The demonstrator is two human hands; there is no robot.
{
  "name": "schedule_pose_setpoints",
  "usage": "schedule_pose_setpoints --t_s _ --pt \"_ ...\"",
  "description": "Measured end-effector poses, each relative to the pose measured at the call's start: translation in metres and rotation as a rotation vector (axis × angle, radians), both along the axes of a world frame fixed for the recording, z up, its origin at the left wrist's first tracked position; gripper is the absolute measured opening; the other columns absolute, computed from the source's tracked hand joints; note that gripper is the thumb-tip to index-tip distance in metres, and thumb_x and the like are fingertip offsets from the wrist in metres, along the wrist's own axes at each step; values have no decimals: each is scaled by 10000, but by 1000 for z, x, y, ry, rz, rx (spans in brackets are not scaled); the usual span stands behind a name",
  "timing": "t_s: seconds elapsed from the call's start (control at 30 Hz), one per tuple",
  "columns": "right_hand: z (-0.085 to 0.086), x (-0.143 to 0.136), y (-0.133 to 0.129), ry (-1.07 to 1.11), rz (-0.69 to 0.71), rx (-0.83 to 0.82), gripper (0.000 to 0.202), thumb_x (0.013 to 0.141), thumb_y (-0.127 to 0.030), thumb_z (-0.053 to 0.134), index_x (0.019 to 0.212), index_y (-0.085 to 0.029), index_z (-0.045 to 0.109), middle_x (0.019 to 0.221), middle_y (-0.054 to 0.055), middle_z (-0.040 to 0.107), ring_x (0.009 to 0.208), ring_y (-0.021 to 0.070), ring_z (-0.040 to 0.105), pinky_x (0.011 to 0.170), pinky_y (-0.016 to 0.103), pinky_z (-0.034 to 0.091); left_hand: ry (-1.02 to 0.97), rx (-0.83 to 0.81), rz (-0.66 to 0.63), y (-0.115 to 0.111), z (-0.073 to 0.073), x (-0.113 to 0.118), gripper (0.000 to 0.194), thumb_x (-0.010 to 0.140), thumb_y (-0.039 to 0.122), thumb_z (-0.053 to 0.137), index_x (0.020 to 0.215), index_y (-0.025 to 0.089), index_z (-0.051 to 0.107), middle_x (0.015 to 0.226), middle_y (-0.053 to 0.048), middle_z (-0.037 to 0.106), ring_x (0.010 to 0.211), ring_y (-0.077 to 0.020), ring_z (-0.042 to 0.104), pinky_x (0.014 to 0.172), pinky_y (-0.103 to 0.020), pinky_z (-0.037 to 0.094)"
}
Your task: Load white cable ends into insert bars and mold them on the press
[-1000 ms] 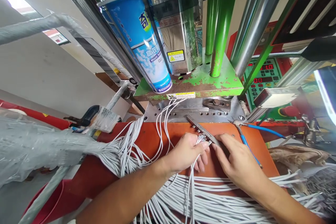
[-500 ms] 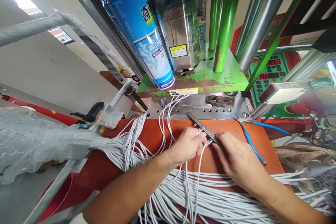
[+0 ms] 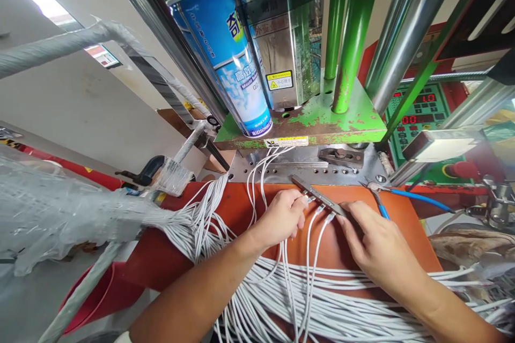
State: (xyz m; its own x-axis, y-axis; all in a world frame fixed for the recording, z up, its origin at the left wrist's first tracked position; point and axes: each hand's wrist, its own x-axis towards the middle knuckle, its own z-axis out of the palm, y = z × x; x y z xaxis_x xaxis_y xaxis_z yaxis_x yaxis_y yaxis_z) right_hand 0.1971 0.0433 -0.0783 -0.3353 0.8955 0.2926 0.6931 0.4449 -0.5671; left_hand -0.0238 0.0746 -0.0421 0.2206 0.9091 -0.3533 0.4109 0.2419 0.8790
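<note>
A narrow metal bar (image 3: 319, 199) slants above the orange work surface. My right hand (image 3: 380, 241) grips its near right end between thumb and fingers. Two white cables (image 3: 310, 233) run down from clear-ended plugs (image 3: 330, 218) seated along the bar's lower edge. Farther up the bar, my left hand (image 3: 281, 217) pinches another white cable at its plug, which is partly hidden by the fingers. Below both hands lies a thick spread of white cables (image 3: 333, 300). Blue-handled pliers (image 3: 384, 210) lie just beyond my right hand, their lower handle partly covered by it.
Ahead stands a press with a green plate (image 3: 322, 131), a blue spray can (image 3: 237, 69) and posts. White cables run beneath that plate. A clamp (image 3: 151, 170) and plastic-wrapped cable bundle (image 3: 80, 220) are at left. A control panel (image 3: 420, 118) with red digits stands right.
My left hand has shifted up along the bar, uncovering a second plugged cable between my hands. My right hand keeps hold of the bar. The whole view has shifted slightly.
</note>
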Motion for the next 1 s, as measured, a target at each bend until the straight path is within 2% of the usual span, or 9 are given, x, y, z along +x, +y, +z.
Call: schedule_pose_setpoints --t_s 0.2,0.37,0.5,0.6,0.7,0.8,1.0 --pt "-3 0 -1 -31 -75 49 207 1079 -369 429 1082 -218 570 935 47 613 807 210 599 746 351 426 28 14 -5 1 -3 -1 271 1009 378 431 833 194 523 558 37 589 330 -86 458 321 -176 315" --pt "3 0 0 8 47 38 184 1084 -332 420 1076 -213 560 924 48 600 799 201 572 721 340 419 -43 -27 3 1 -5 -3 282 1002 384 456 825 180 539 552 34 593 326 -65 435 336 -160 320" --pt "6 1 0 26 120 58 164 1083 -318 426 1086 -215 553 920 40 594 798 199 561 713 336 416 -158 -129 7 3 -4 -2 298 975 410 507 813 164 551 534 17 593 321 -65 431 333 -158 305" --pt "3 3 0 42 83 43 161 1081 -333 437 1099 -223 554 935 37 605 798 195 576 717 333 425 -271 -176 7 5 -4 -3 342 957 464 543 830 147 560 548 -17 616 344 -89 493 348 -169 351" --pt "0 4 0 45 28 30 165 1078 -356 449 1102 -236 560 956 34 624 817 196 597 732 335 437 -321 -211 11 7 -4 -5 400 928 532 589 848 141 554 664 -69 677 413 -128 597 360 -183 401" --pt "-2 5 2 43 -34 31 172 1075 -378 459 1092 -244 565 984 35 640 835 197 614 741 338 443 -345 -269 23 9 -4 -7 368 913 508 601 867 149 531 750 -107 716 468 -166 661 369 -196 436" --pt "2 5 1 51 2 37 185 1078 -386 448 1059 -241 561 939 31 627 789 192 599 702 335 435 -335 -292 54 13 -7 -10 413 920 570 562 883 163 505 649 -94 697 437 -185 654 362 -200 435"
